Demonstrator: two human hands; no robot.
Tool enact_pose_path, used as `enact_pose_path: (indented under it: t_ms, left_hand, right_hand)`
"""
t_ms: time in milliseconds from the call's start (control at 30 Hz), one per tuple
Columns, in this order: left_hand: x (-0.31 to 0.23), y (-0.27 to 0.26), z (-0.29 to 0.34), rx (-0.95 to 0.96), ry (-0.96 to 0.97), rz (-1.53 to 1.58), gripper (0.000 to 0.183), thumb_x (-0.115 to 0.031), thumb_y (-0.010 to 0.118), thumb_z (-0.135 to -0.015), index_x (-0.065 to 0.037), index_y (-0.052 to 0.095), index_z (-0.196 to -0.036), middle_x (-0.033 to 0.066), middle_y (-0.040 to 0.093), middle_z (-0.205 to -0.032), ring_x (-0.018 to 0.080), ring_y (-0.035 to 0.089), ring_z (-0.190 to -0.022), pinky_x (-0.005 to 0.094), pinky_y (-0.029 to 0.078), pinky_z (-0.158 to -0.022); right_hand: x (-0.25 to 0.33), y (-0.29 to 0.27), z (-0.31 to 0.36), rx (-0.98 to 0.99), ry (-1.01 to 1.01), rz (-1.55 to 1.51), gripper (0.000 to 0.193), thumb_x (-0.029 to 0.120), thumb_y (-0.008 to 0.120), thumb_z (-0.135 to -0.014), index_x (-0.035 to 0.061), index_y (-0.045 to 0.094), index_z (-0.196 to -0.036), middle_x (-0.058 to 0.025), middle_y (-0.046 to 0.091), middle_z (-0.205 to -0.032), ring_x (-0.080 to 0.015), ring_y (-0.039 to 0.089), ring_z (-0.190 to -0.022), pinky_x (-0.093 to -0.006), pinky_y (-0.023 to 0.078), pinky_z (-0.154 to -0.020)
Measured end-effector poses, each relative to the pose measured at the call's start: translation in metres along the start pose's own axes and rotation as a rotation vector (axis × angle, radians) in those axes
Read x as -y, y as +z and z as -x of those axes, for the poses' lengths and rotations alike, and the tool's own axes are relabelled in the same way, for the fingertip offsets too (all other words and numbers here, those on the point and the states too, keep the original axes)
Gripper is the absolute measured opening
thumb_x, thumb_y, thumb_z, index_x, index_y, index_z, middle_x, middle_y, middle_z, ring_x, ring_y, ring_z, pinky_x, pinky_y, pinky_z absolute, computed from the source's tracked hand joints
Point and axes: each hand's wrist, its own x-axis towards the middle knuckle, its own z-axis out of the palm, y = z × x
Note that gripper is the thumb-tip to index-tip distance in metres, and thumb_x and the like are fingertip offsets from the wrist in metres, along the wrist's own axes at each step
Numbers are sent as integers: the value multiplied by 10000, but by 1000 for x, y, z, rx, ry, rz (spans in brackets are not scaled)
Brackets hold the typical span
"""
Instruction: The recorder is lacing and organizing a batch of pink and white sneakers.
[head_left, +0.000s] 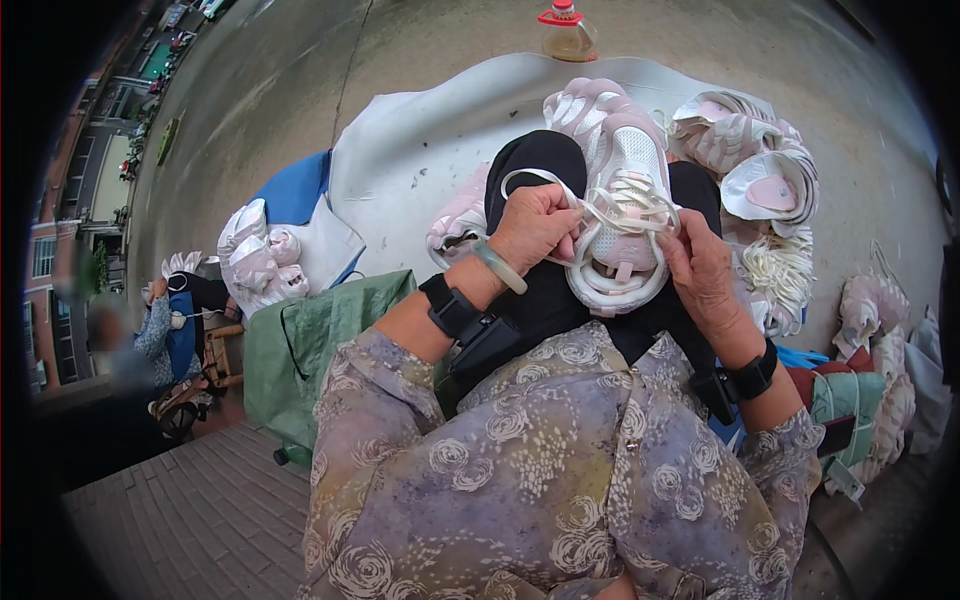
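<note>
A white and pale pink sneaker [636,150] rests on my lap between my knees, its collar opening toward me and its toe pointing away. White laces criss-cross over its tongue. My left hand [535,228] is closed in a pinch on a white shoelace [532,171], which loops over my left knee, beside the shoe's left edge. My right hand [697,262] grips the right edge of the sneaker near the collar, with lace passing at its fingertips. Whether those fingers also hold the lace is hard to see. The shoe's sole is hidden.
More pink and white shoe pieces [740,140] lie to the right beside a bundle of white laces [778,275]. A white sheet [400,150] covers the ground ahead, with a red-capped jug [570,42] beyond. A green bag [320,335] stands left. Another person [155,335] sits far left.
</note>
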Motion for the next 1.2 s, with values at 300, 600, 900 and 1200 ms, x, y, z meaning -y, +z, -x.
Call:
enact_pose_path:
  t_ms: [300,600,900,1200]
  left_hand:
    - [3,5,-3,-17,64,13,87,-74,523,-799,1,556,-772,17,550,-625,32,473,-425,160,381,-379]
    - [6,6,-4,-6,103,21,113,-87,550,-802,3,547,-733,11,545,-599,24,471,-420,155,359,-368]
    - [6,4,-1,-31,119,-31,123,-56,539,-790,11,532,-687,4,522,-540,34,478,-416,172,361,-365]
    - [4,4,5,-29,200,-134,129,-52,539,-776,13,529,-665,0,506,-502,34,473,-411,194,366,-381]
  right_hand:
    - [-2,1,25,130,389,-138,258,226,607,-775,31,439,-782,-49,470,-512,-128,459,-432,-268,373,-420]
    - [7,-3,22,140,563,-330,205,178,576,-804,25,440,-795,-11,493,-551,-45,444,-472,-188,356,-413]
    - [8,-7,23,177,604,-354,202,180,574,-806,22,450,-828,-2,496,-601,-39,447,-506,-178,375,-439]
    - [12,-9,20,197,664,-369,205,188,566,-809,28,446,-852,-1,500,-627,-38,450,-522,-174,384,-465]
